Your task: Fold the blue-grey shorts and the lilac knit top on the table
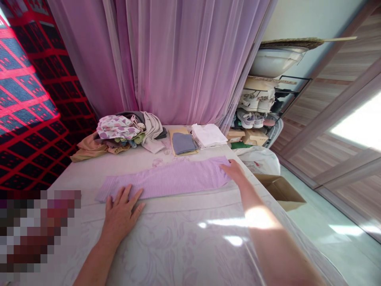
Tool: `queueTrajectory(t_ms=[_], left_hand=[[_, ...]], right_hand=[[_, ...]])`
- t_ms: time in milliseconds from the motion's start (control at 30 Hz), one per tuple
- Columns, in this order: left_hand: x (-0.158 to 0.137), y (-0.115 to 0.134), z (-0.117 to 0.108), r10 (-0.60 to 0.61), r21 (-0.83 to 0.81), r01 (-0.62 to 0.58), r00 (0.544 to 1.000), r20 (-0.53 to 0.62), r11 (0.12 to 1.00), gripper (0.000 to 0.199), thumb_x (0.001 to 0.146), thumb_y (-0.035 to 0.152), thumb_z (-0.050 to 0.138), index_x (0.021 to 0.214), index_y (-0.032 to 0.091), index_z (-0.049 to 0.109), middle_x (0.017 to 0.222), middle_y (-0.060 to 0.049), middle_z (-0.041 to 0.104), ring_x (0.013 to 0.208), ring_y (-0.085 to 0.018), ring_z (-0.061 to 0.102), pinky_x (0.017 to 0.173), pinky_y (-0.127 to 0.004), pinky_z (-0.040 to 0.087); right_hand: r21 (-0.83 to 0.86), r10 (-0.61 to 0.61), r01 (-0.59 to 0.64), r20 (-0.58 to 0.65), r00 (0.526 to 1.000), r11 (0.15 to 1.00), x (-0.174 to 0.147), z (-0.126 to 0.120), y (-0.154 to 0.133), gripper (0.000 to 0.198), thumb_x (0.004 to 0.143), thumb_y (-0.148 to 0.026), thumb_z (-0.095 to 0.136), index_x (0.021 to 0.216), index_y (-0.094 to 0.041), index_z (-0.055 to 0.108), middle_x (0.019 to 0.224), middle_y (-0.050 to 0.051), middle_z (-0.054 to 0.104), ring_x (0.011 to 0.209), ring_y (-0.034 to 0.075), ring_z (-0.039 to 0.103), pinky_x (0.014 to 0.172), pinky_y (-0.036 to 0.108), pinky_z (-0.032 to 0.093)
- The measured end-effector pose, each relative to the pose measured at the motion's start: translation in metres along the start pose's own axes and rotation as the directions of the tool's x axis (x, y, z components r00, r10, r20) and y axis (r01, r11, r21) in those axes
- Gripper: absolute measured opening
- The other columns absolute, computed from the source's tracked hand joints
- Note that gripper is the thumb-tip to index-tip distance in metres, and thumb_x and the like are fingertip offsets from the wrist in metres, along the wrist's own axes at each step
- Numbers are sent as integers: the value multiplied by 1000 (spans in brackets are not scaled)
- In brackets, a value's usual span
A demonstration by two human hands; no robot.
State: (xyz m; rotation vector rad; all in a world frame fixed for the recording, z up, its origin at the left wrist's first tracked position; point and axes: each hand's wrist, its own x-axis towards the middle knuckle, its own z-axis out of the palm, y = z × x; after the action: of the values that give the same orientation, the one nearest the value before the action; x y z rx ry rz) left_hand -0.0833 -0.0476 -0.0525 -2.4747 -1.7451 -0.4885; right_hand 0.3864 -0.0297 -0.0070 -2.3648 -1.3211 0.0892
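A lilac ribbed garment (169, 177), folded into a long narrow strip, lies across the bed-like surface (178, 238). My left hand (120, 210) rests flat with fingers spread, its fingertips on the near edge of the strip's left end. At the opposite end, my right hand (233, 171) has its fingers closed on the edge of the cloth. Part of that grip is hidden by the hand itself.
Behind are a heap of loose clothes (122, 133), a folded grey cloth (183, 143) on yellow ones, and a white folded stack (209, 136). A purple curtain (178, 59) hangs beyond. To the right stand a shoe rack (279, 95) and an open cardboard box (279, 188).
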Motion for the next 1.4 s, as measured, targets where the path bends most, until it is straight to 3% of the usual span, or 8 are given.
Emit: queueTrajectory(t_ms=[167, 500, 633, 733, 833, 933, 1133, 1400], left_hand=[[1, 1, 0, -8, 45, 5, 997, 73, 999, 50, 92, 51, 42, 137, 35, 53, 151, -9, 44, 138, -38, 37, 106, -66, 24], [3, 4, -7, -70, 116, 45, 973, 218, 992, 53, 93, 52, 38, 144, 36, 44, 156, -6, 34, 143, -35, 29, 111, -62, 18], [3, 5, -7, -60, 112, 37, 977, 204, 993, 52, 93, 51, 38, 143, 36, 44, 156, -6, 35, 142, -34, 30, 111, -61, 17], [3, 4, -6, -64, 114, 42, 979, 196, 993, 52, 94, 51, 38, 143, 35, 45, 156, -6, 36, 143, -34, 30, 111, -61, 17], [2, 3, -5, -66, 107, 44, 977, 202, 993, 53, 93, 51, 38, 143, 36, 45, 156, -6, 35, 143, -34, 29, 111, -62, 18], [2, 2, -4, -61, 99, 41, 976, 207, 994, 53, 93, 52, 38, 143, 37, 44, 156, -5, 35, 143, -34, 29, 111, -61, 18], [3, 3, -4, -65, 100, 45, 976, 207, 994, 53, 93, 52, 38, 143, 36, 45, 156, -6, 36, 142, -35, 30, 111, -62, 17], [2, 2, -2, -55, 86, 40, 981, 184, 995, 52, 93, 51, 38, 142, 37, 47, 155, -6, 37, 142, -35, 31, 111, -62, 17]], right_hand=[[-151, 34, -32, 14, 999, 988, -17, 2, -3, 51, 91, -39, 54, 134, -13, 49, 108, 17, 68, 95, 27, 66, 80, 35, 45], [-204, 73, -84, -64, 995, 975, -32, 3, -7, 66, 92, -43, 48, 147, -12, 30, 133, 22, 53, 115, 33, 55, 90, 42, 42], [-250, -130, 80, -193, 972, 965, -40, 6, -28, 61, 92, -34, 43, 147, -13, 33, 150, 19, 38, 136, 33, 34, 106, 49, 29], [-301, -384, 350, -62, 921, 887, -52, 19, -56, 56, 94, -36, 38, 147, -18, 37, 155, 12, 33, 143, 29, 22, 113, 50, 18], [-271, -481, 521, 203, 853, 810, -65, 35, -74, 53, 96, -44, 35, 145, -27, 42, 156, 8, 32, 143, 29, 22, 113, 57, 13], [-251, -426, 509, 321, 846, 823, -72, 45, -74, 53, 97, -50, 30, 145, -31, 42, 156, 7, 32, 143, 30, 24, 112, 60, 13], [-244, -392, 488, 354, 849, 838, -70, 42, -69, 55, 97, -51, 31, 147, -29, 40, 157, 8, 30, 143, 29, 25, 112, 60, 18], [-144, -493, 565, 349, 797, 813, -57, 54, -114, 53, 99, -41, 25, 148, -22, 38, 156, 7, 33, 144, 23, 27, 115, 48, 19]])
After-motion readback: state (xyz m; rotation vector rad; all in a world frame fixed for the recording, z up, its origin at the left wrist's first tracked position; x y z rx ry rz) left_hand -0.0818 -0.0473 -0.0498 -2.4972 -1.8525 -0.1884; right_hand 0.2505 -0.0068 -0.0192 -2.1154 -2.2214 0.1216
